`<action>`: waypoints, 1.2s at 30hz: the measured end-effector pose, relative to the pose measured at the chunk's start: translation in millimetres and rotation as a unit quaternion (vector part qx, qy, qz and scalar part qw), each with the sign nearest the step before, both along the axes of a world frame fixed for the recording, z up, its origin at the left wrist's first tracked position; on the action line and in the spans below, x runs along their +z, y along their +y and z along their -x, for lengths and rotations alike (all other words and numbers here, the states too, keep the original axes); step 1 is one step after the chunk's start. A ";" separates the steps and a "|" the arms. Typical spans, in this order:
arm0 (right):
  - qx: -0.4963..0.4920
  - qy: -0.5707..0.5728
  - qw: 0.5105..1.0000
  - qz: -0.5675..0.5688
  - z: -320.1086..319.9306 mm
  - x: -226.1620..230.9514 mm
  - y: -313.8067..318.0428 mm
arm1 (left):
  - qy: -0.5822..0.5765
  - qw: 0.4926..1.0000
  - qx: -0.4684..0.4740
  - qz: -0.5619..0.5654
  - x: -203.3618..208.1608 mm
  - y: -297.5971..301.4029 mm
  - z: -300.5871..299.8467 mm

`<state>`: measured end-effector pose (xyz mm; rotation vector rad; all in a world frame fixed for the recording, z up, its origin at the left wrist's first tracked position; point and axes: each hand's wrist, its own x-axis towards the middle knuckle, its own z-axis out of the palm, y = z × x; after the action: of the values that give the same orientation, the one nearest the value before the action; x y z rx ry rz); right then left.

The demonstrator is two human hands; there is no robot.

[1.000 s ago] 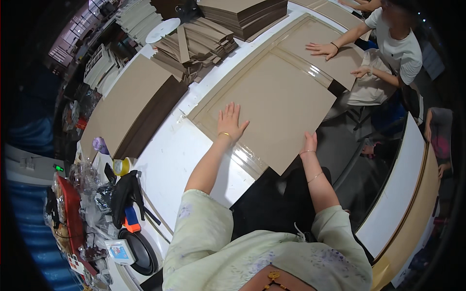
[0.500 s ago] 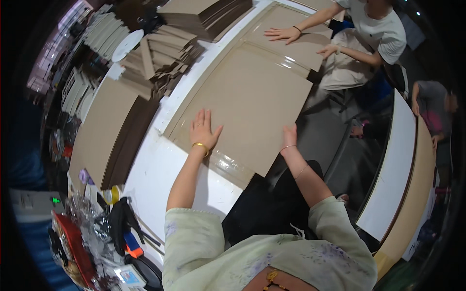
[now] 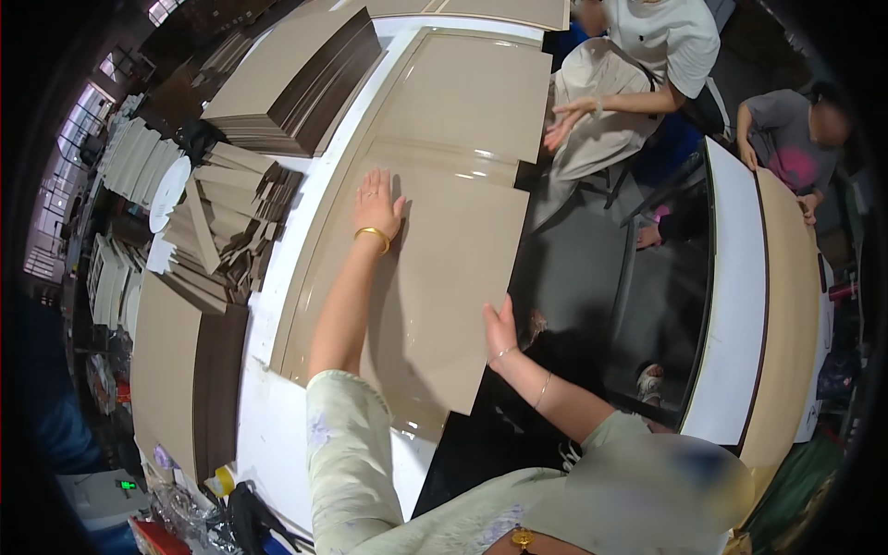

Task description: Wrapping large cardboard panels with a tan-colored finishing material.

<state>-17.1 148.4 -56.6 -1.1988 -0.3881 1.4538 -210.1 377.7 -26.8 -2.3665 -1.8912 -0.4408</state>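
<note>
A large grey-brown board panel (image 3: 444, 250) lies on the white table, with thin glossy borders showing along its far and left sides. Flat on its upper part rests my left hand (image 3: 377, 208), fingers stretched out and thumb apart; a gold bangle is on that wrist. My right hand (image 3: 499, 335) is at the panel's right edge, its thumb and fingers apart and pointing up along the edge. Beyond a shiny strip, a second similar panel (image 3: 476, 92) lies in line with the first one.
Tall stacks of brown board (image 3: 171, 379) and cut strips (image 3: 231, 213) stand along the left. A co-worker in a white shirt (image 3: 666, 46) sits at the far right, one hand off the panel. A white-topped table (image 3: 735, 305) stands on the right, with another person beyond it.
My view has shifted. My left hand has slid farther up the panel; my right hand stays by its right edge. The co-worker's hands have come off the far panel.
</note>
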 end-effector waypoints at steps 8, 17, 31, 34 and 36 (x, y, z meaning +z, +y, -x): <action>-0.040 0.026 0.999 0.020 3.1 0.0 -10.5 | -0.055 0.995 0.062 0.055 -19.0 13.0 -14.8; 0.032 0.097 0.992 -0.067 -7.7 8.5 -8.5 | -0.246 0.954 0.027 0.169 5.0 23.8 26.5; -0.059 -0.239 0.969 -0.028 -154.5 -33.2 -64.6 | -0.045 0.814 0.574 -0.071 121.9 -51.4 262.0; -0.038 -0.237 0.970 -0.029 -158.8 -39.4 -72.8 | -0.031 0.817 0.576 0.003 133.4 -53.1 257.3; -0.041 -0.232 0.972 -0.029 -156.8 -38.5 -75.8 | 0.003 0.820 0.573 0.021 135.8 -51.0 257.3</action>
<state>139.7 72.6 -95.1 -1.4882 -0.6846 1.0756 -467.4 326.7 108.9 -0.8300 -2.8096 -0.2342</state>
